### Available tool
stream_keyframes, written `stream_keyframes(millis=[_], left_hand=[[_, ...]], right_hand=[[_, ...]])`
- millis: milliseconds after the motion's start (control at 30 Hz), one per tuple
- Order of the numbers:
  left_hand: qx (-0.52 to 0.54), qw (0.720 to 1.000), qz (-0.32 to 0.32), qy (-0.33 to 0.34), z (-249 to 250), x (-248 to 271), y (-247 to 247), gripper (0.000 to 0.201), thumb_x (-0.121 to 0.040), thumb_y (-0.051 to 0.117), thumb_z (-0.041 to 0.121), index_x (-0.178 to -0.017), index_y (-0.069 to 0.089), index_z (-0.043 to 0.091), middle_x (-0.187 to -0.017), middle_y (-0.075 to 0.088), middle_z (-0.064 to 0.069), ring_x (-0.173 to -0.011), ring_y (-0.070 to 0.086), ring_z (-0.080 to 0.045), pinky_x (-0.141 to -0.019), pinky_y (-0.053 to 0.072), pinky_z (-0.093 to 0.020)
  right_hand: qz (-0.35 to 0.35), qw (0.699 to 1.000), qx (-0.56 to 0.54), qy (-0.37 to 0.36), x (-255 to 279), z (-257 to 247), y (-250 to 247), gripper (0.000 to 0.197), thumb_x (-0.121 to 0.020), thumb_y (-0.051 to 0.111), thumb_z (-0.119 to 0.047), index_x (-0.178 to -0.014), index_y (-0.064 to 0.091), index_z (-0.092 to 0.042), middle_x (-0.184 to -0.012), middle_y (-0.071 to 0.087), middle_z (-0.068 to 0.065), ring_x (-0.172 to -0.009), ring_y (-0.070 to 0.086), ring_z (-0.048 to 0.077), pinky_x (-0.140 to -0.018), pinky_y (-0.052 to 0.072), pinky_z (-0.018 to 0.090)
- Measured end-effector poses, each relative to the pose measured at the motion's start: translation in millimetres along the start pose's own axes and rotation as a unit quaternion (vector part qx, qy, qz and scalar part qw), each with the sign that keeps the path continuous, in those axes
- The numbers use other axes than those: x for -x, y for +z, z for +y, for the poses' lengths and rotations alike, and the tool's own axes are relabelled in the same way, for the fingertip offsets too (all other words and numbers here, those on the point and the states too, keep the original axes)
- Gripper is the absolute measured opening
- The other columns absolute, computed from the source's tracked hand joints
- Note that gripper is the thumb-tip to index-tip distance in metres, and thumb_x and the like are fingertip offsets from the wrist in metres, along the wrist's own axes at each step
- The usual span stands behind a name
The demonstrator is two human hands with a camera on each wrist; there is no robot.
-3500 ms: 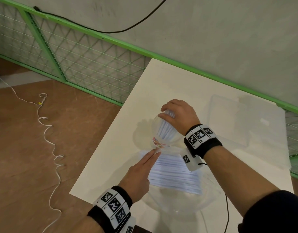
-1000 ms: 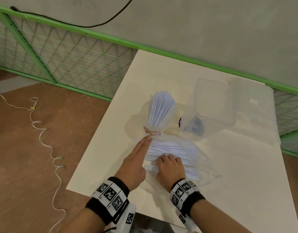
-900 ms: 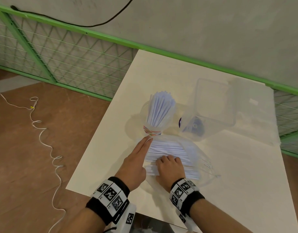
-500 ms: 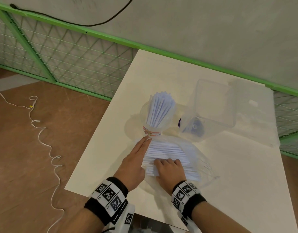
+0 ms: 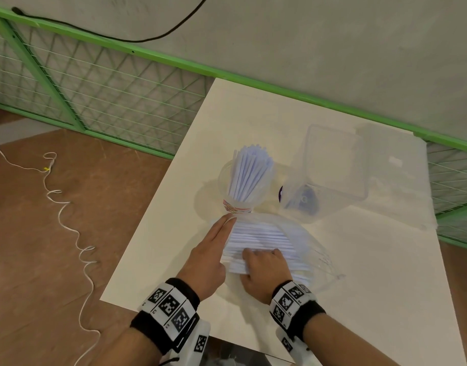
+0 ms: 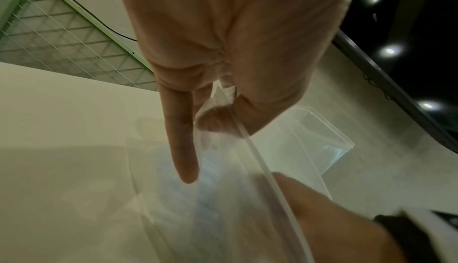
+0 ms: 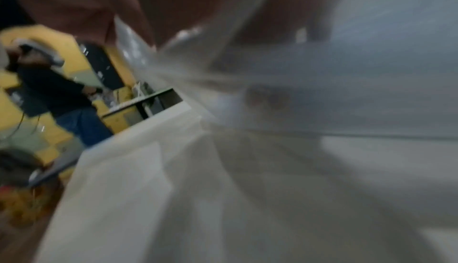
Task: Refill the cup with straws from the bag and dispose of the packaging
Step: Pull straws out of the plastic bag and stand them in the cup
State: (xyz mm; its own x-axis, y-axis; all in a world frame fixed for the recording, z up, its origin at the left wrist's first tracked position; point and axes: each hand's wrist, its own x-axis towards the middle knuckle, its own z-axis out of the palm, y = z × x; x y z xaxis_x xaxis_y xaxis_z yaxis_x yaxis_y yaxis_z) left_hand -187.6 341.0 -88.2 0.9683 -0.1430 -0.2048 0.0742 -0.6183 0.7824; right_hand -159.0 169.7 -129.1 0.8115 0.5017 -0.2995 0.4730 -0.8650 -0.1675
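Right hand now down in the bag instead of on the cup.

Since the earliest frame the right hand [image 5: 264, 268] has left the cup [image 5: 241, 188] and come back to the bag [image 5: 287, 241], while the left hand [image 5: 210, 254] keeps its place at the bag's mouth. The left wrist view shows the left thumb pinching the bag's rim against the fingers, forefinger straight. The right hand's fingers curl into the loose straws [image 5: 258, 239]; its wrist view is too blurred to show the grip. The straws lie directly under both hands, long axis running from the left hand's side across to the right; the right hand is nearer. The cup stands just beyond the left fingertips, upright, on the worktop [image 5: 359, 286]. Count: one bag, one cup, one clear bin [image 5: 330, 175], two straw bundles.
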Motion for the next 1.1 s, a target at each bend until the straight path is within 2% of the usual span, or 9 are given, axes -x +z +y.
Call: stream_keyframes(millis=[100, 167, 333, 400, 567, 767, 900, 1000, 1100], left_hand=[[0.015, 1.000, -0.001, 0.000, -2.5, -0.3, 0.2, 0.102, -0.072, 0.043, -0.021, -0.154, 0.012, 0.033, -0.158, 0.006, 0.025, -0.142, 0.025, 0.000, -0.113, 0.034, -0.025], [0.020, 1.000, -0.002, 0.001, -4.5, -1.0, 0.0, 0.103, -0.071, 0.042, -0.021, -0.154, 0.014, 0.032, -0.159, 0.007, 0.024, -0.141, 0.030, -0.004, -0.112, 0.038, -0.030], [0.006, 1.000, 0.001, -0.001, -1.9, -2.5, -2.4, 0.102, -0.073, 0.043, -0.020, -0.154, 0.012, 0.032, -0.159, 0.005, 0.024, -0.142, 0.016, 0.006, -0.116, 0.031, -0.026], [0.010, 1.000, -0.002, -0.003, -1.6, -2.6, -3.1, 0.101, -0.073, 0.043, -0.020, -0.154, 0.013, 0.033, -0.159, 0.005, 0.024, -0.143, 0.023, 0.000, -0.114, 0.034, -0.028], [0.016, 1.000, -0.013, -0.005, -5.0, -2.2, -2.0, 0.103, -0.072, 0.044, -0.019, -0.154, 0.013, 0.036, -0.158, 0.005, 0.027, -0.140, 0.035, -0.008, -0.110, 0.040, -0.030], [0.021, 1.000, -0.015, -0.008, -1.1, -3.2, -2.6, 0.102, -0.074, 0.044, -0.019, -0.153, 0.013, 0.037, -0.157, 0.007, 0.026, -0.138, 0.038, -0.009, -0.110, 0.040, -0.029], [0.018, 1.000, -0.019, -0.008, 0.3, -3.0, -1.4, 0.102, -0.074, 0.045, -0.019, -0.154, 0.011, 0.036, -0.156, 0.003, 0.028, -0.142, 0.030, -0.005, -0.111, 0.036, -0.023], [0.028, 0.999, -0.020, -0.017, -0.3, -4.4, -3.5, 0.103, -0.074, 0.045, -0.018, -0.153, 0.012, 0.038, -0.157, 0.004, 0.028, -0.137, 0.038, -0.009, -0.107, 0.042, -0.025], [0.034, 0.999, -0.023, -0.020, -0.1, -3.9, -4.5, 0.103, -0.073, 0.043, -0.018, -0.150, 0.011, 0.043, -0.156, 0.004, 0.031, -0.131, 0.045, -0.010, -0.104, 0.044, -0.024]], right_hand=[[0.047, 0.982, -0.180, 0.034, 8.6, 1.4, -17.1, 0.017, -0.084, 0.051, -0.039, -0.091, 0.046, -0.024, -0.072, 0.059, -0.002, -0.070, 0.057, 0.025, -0.066, 0.042, 0.033], [0.109, 0.946, -0.300, 0.053, 15.9, 0.3, -30.2, 0.026, -0.083, 0.055, -0.042, -0.072, 0.045, -0.020, -0.059, 0.051, 0.000, -0.058, 0.050, 0.021, -0.057, 0.040, 0.034], [0.210, 0.816, -0.530, 0.098, 30.8, -6.1, -58.6, 0.027, -0.089, 0.070, -0.022, -0.068, 0.063, -0.006, -0.069, 0.066, 0.009, -0.068, 0.063, 0.024, -0.067, 0.051, 0.033], [0.210, 0.817, -0.525, 0.115, 31.8, -1.2, -55.9, 0.022, -0.087, 0.071, -0.015, -0.068, 0.063, -0.006, -0.071, 0.064, 0.008, -0.070, 0.061, 0.022, -0.069, 0.049, 0.032], [0.131, 0.888, -0.428, 0.107, 32.4, 12.3, -52.4, 0.036, -0.080, 0.068, -0.018, -0.052, 0.045, -0.020, -0.054, 0.046, -0.008, -0.054, 0.046, 0.009, -0.059, 0.039, 0.024], [0.107, 0.886, -0.441, 0.092, 33.4, 15.8, -58.5, 0.032, -0.082, 0.062, -0.014, -0.058, 0.043, -0.003, -0.053, 0.040, 0.012, -0.049, 0.035, 0.010, -0.051, 0.033, 0.026], [0.095, 0.898, -0.417, 0.103, 26.3, 16.4, -56.7, 0.027, -0.079, 0.066, -0.013, -0.056, 0.052, -0.007, -0.052, 0.051, 0.001, -0.048, 0.045, 0.009, -0.052, 0.041, 0.028], [0.113, 0.876, -0.462, 0.078, 15.8, 18.0, -107.8, 0.015, -0.083, 0.073, -0.011, -0.069, 0.068, -0.011, -0.064, 0.067, 0.004, -0.049, 0.060, 0.014, -0.051, 0.049, 0.029], [0.201, 0.848, -0.491, 0.011, 0.6, 21.0, -184.2, 0.014, -0.083, 0.075, -0.012, -0.073, 0.066, -0.012, -0.065, 0.066, 0.006, -0.049, 0.062, 0.025, -0.049, 0.049, 0.030]])
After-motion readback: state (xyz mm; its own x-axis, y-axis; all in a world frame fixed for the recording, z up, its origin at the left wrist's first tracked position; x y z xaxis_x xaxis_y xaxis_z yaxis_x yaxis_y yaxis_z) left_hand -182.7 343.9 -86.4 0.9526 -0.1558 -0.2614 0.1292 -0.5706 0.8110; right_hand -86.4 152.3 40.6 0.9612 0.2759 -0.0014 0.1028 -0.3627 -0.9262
